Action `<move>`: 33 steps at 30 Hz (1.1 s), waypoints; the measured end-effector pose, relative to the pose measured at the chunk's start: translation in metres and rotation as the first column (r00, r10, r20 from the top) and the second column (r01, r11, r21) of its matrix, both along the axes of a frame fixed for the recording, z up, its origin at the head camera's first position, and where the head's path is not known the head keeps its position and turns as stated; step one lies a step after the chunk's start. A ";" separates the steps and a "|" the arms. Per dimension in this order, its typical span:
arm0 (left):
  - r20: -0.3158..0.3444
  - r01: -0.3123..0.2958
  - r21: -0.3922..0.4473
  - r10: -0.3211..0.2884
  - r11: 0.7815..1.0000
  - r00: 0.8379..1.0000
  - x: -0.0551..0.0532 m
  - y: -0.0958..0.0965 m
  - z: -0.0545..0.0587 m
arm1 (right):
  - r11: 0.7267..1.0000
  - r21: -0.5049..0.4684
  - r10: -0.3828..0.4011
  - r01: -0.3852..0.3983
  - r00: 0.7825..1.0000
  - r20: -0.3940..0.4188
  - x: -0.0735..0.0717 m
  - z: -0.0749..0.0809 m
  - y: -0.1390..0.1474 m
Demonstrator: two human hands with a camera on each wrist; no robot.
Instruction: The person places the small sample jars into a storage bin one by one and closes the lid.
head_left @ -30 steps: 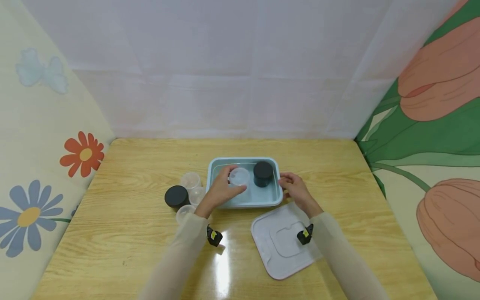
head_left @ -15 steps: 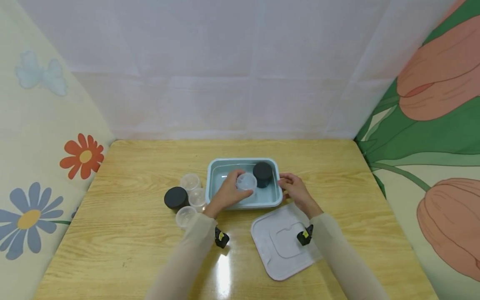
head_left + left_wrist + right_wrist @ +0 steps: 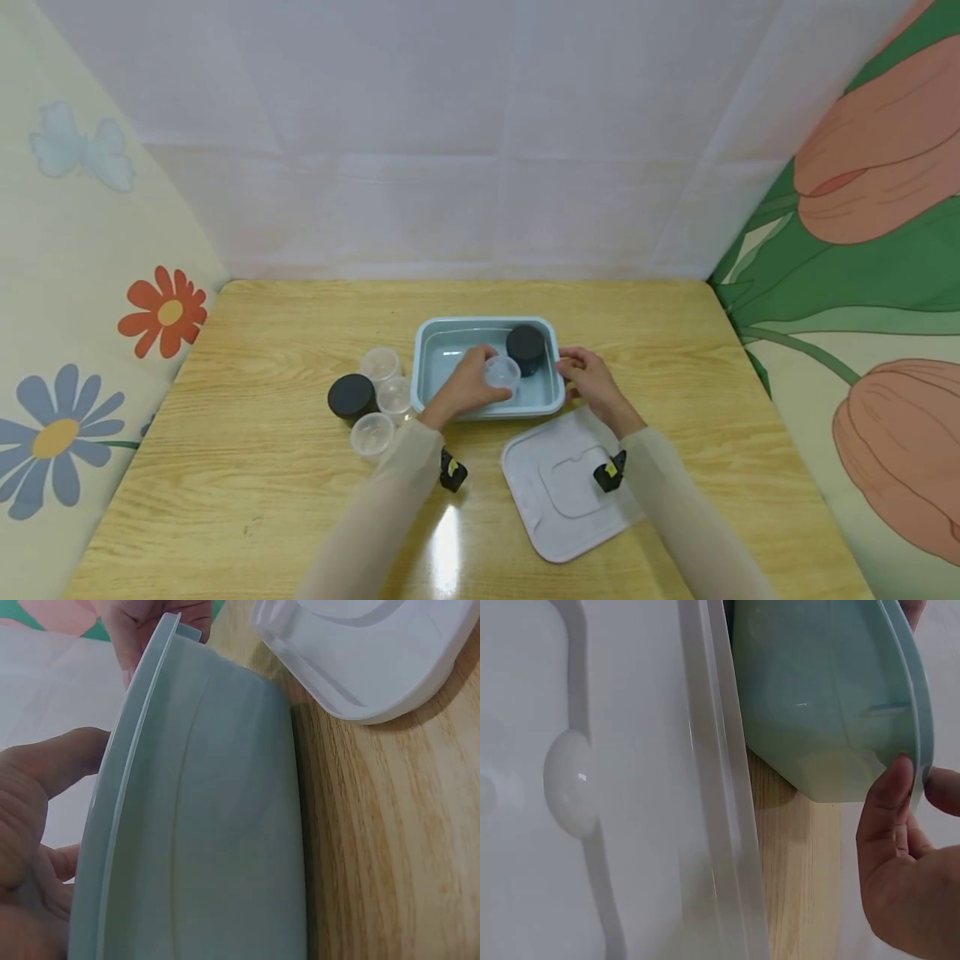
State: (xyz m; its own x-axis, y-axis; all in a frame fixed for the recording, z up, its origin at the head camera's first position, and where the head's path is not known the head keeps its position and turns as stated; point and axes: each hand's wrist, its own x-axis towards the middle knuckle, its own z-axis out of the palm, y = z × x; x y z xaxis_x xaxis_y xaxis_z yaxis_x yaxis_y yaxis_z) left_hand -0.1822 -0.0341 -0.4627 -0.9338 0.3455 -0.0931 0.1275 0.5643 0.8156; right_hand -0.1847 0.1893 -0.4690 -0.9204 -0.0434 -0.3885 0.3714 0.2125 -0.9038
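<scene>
Curled round a clear plastic cup (image 3: 504, 377), the left hand (image 3: 468, 382) has brought it toward the blue bin's (image 3: 442, 352) front right, grouping it beside the black-lidded jar (image 3: 526, 344). The right hand (image 3: 596, 383) pinches the bin's rim.

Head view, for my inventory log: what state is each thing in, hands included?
Blue tub: uncovered, upright on the table.
White lid: off the tub, flat on the table.
Inside jar: upright, black top on.
Outside jar: upright, black top on.
Clear cup: held at the tub; lidded or not, unclear.
Three clear cups: standing on the table.
Left hand: grips the clear cup.
Right hand: grips the tub's rim.
</scene>
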 end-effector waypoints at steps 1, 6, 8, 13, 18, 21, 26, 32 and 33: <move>0.010 0.004 -0.008 -0.004 1.000 1.000 0.000 0.001 0.000 | 1.000 -0.001 0.000 0.000 1.000 0.000 0.000 0.000 0.000; 0.087 0.022 -0.039 -0.018 0.999 0.996 -0.002 0.006 -0.001 | 1.000 -0.001 0.007 -0.007 1.000 -0.004 -0.001 -0.001 0.001; 0.113 0.031 -0.042 -0.026 0.999 0.993 -0.003 0.008 -0.001 | 1.000 0.004 0.014 -0.014 1.000 -0.006 0.000 -0.001 0.001; 0.148 0.050 -0.052 -0.042 0.997 0.988 -0.002 0.012 0.001 | 1.000 0.016 0.020 -0.020 1.000 -0.007 0.001 -0.001 0.002; 0.142 0.051 -0.070 -0.041 0.996 0.989 -0.003 0.015 0.000 | 1.000 0.004 0.024 -0.024 0.999 -0.022 0.001 -0.001 0.002; 0.128 0.053 -0.074 -0.043 0.996 0.991 -0.004 0.016 0.000 | 1.000 -0.001 0.018 -0.018 1.000 -0.025 0.000 -0.001 0.002; 0.132 0.058 -0.097 -0.045 0.994 0.990 -0.005 0.017 -0.001 | 1.000 -0.007 0.017 -0.017 0.999 -0.027 0.000 -0.001 0.002; 0.174 0.058 -0.123 -0.036 0.991 0.984 -0.005 0.019 -0.002 | 1.000 -0.018 0.024 -0.024 0.999 -0.035 0.000 -0.002 0.002; 0.175 0.060 -0.128 -0.037 0.990 0.984 -0.005 0.020 -0.002 | 1.000 -0.018 0.025 -0.025 0.999 -0.036 0.000 -0.001 0.002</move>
State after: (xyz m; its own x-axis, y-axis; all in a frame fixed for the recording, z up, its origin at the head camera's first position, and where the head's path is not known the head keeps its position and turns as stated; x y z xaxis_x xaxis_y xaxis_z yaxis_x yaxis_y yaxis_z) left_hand -0.1873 -0.0142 -0.4643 -0.8823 0.3636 -0.2987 0.0217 0.6655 0.7461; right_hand -0.1845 0.1916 -0.4703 -0.9323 -0.0734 -0.3542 0.3335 0.2042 -0.9203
